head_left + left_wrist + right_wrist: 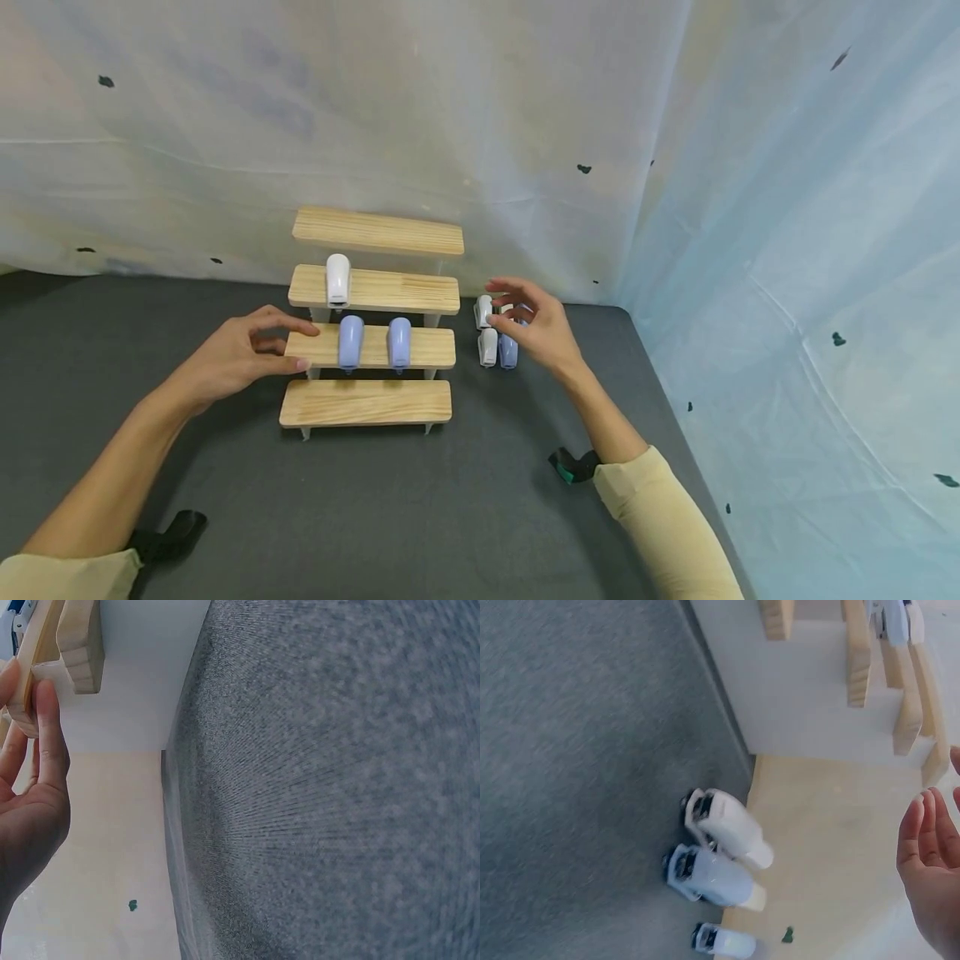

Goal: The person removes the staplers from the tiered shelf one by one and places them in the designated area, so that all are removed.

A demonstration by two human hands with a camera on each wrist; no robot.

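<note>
My left hand (243, 352) pinches the left end of a tiered wooden display stand (367, 403) at its second step from the bottom, thumb below and fingers above. Two small blue staplers, one left (350, 342) and one right (399, 342), sit on that step. One step higher, toward the left, is a white stapler (338, 280). My right hand (538, 321) hovers over a cluster of staplers on the table, its fingers loosely bent with nothing between them. White (487, 347) and blue (507, 352) staplers show in front; those behind are partly hidden by the fingers.
The stand's top board (378, 232) bears nothing and stands near the fabric backdrop (487, 108). Another sheet (810, 317) hangs along the right side. Dark grey cloth (360, 517) covers the table, whose right edge runs beside the right forearm.
</note>
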